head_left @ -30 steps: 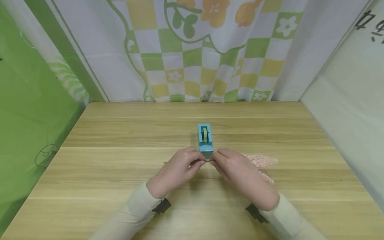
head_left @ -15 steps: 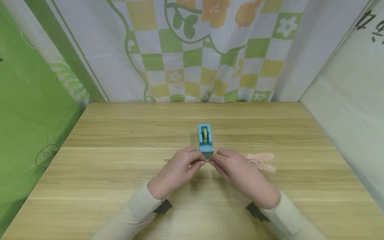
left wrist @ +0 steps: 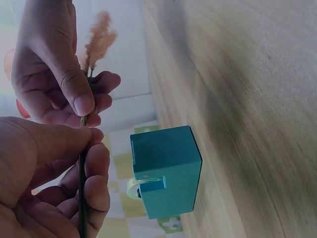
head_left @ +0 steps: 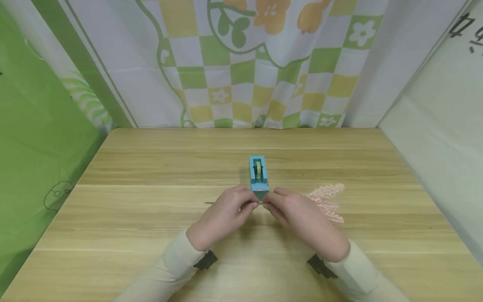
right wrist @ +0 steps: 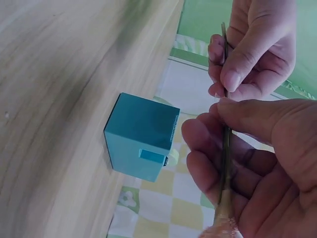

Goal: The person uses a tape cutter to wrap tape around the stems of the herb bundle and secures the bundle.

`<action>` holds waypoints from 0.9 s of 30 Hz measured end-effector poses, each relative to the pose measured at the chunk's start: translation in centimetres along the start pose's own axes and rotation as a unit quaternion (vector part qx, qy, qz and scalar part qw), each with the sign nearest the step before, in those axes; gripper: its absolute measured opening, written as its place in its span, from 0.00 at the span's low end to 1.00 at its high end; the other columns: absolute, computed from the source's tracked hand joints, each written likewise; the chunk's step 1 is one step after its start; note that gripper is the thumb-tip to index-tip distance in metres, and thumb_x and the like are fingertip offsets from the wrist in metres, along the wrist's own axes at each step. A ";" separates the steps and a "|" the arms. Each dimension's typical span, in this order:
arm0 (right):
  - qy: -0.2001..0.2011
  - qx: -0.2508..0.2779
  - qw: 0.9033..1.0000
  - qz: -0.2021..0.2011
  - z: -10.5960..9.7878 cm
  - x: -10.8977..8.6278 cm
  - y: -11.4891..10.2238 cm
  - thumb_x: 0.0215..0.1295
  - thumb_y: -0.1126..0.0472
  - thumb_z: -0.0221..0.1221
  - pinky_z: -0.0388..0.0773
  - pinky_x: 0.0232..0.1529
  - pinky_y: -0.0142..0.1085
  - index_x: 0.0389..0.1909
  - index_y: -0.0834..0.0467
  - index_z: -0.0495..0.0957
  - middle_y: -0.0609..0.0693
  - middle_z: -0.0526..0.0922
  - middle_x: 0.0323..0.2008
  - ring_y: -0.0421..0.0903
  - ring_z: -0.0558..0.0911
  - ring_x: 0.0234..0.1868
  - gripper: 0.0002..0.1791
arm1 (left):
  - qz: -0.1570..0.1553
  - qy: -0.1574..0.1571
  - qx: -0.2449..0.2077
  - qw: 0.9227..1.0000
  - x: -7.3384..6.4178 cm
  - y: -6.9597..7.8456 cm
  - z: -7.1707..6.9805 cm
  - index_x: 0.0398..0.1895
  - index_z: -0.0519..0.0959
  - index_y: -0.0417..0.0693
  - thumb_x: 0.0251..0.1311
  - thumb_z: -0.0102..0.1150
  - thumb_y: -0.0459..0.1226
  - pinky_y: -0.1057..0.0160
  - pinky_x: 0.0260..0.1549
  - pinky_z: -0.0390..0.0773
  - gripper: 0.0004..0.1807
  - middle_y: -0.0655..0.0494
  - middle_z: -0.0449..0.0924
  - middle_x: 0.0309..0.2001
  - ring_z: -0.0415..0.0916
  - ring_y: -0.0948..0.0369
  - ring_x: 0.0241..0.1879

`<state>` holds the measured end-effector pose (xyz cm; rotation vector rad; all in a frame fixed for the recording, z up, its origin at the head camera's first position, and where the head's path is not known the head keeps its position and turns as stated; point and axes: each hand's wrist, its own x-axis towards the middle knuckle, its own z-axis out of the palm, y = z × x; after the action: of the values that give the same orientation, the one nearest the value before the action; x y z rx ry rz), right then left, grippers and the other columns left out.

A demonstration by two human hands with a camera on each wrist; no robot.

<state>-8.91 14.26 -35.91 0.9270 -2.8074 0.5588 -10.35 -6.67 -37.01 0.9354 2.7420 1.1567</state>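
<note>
Both hands pinch a thin bundle of dark stems [left wrist: 82, 198] between thumb and fingers, their fingertips almost meeting at its middle. In the head view my left hand [head_left: 226, 212] grips the bare-end side, and the stem ends [head_left: 209, 203] stick out past it. My right hand [head_left: 302, 218] pinches the stems nearer the fluffy pink flower heads [head_left: 330, 201], which fan out beyond it. A blue tape dispenser [head_left: 258, 191] stands just behind the fingertips, with a yellowish-green tape roll [head_left: 258, 169] in it. The right wrist view shows its serrated cutter edge [right wrist: 176, 128].
The wooden table [head_left: 170, 159] extends around the hands. A checked, flowered curtain [head_left: 241, 75] hangs along its far edge. A green sheet [head_left: 45, 126] borders the left side and a white one [head_left: 434, 126] the right.
The flower heads have turned about the stem's line and now fan out more, with one reaching farther back. The stem ends have shifted slightly. Both hands stay nearly in place.
</note>
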 end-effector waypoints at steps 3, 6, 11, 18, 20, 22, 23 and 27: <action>-0.010 0.006 1.000 0.004 -0.1 0.1 -0.1 0.74 0.62 0.64 0.80 0.34 0.28 0.45 0.54 0.86 0.42 0.85 0.34 0.32 0.75 0.30 0.05 | -0.001 0.007 -0.002 1.000 0.0 0.0 0.0 0.41 0.87 0.40 0.69 0.65 0.30 0.66 0.39 0.82 0.04 0.52 0.87 0.41 0.80 0.62 0.39; -0.017 0.008 1.000 0.005 -0.1 0.1 -0.1 0.74 0.62 0.63 0.81 0.35 0.29 0.47 0.55 0.86 0.43 0.86 0.35 0.33 0.77 0.32 0.06 | -0.001 0.013 -0.004 1.000 -0.1 0.0 0.1 0.41 0.87 0.40 0.68 0.65 0.30 0.66 0.40 0.83 0.03 0.53 0.87 0.40 0.80 0.62 0.39; -0.030 0.008 0.999 0.011 -0.1 0.2 0.0 0.75 0.62 0.62 0.81 0.34 0.29 0.49 0.55 0.86 0.42 0.84 0.33 0.32 0.76 0.31 0.07 | -0.001 0.019 -0.003 1.000 -0.1 -0.1 0.3 0.41 0.87 0.40 0.68 0.66 0.30 0.67 0.38 0.81 0.03 0.53 0.86 0.39 0.78 0.63 0.38; -0.026 0.006 1.000 0.013 -0.1 0.3 -0.2 0.76 0.60 0.61 0.84 0.39 0.32 0.47 0.53 0.85 0.45 0.87 0.36 0.35 0.82 0.36 0.06 | -0.004 0.018 -0.011 1.000 -0.1 0.0 0.3 0.41 0.87 0.39 0.68 0.65 0.30 0.71 0.33 0.78 0.04 0.53 0.85 0.38 0.75 0.64 0.34; -0.023 0.005 1.000 0.014 -0.1 0.3 -0.2 0.76 0.60 0.61 0.85 0.40 0.33 0.47 0.53 0.85 0.45 0.88 0.37 0.36 0.83 0.37 0.06 | 0.001 0.016 -0.012 1.000 0.0 -0.1 0.3 0.42 0.88 0.39 0.69 0.64 0.30 0.72 0.32 0.77 0.05 0.53 0.85 0.38 0.74 0.65 0.33; -0.019 0.007 1.000 0.015 -0.1 0.3 -0.2 0.76 0.61 0.61 0.85 0.40 0.33 0.47 0.54 0.85 0.45 0.88 0.37 0.36 0.84 0.37 0.06 | 0.003 0.015 -0.011 1.000 0.0 -0.1 0.3 0.42 0.88 0.38 0.70 0.64 0.30 0.71 0.32 0.77 0.05 0.53 0.85 0.38 0.74 0.64 0.33; -0.019 0.009 1.000 0.016 0.0 0.3 -0.2 0.76 0.61 0.61 0.85 0.40 0.33 0.47 0.54 0.85 0.45 0.88 0.37 0.36 0.83 0.37 0.06 | 0.004 0.016 -0.010 1.000 0.0 -0.1 0.3 0.42 0.88 0.38 0.70 0.64 0.30 0.71 0.33 0.77 0.05 0.52 0.85 0.38 0.74 0.64 0.34; -0.020 0.015 0.999 0.022 0.0 0.3 -0.2 0.76 0.61 0.61 0.85 0.41 0.34 0.47 0.54 0.85 0.44 0.87 0.37 0.35 0.82 0.36 0.06 | 0.003 0.021 -0.007 1.000 0.0 -0.1 0.4 0.41 0.88 0.39 0.69 0.64 0.30 0.69 0.36 0.78 0.04 0.53 0.86 0.40 0.77 0.64 0.36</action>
<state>-8.99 13.99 -35.76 0.8924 -2.8690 0.5963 -10.30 -6.49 -37.34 0.9285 2.7620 1.2084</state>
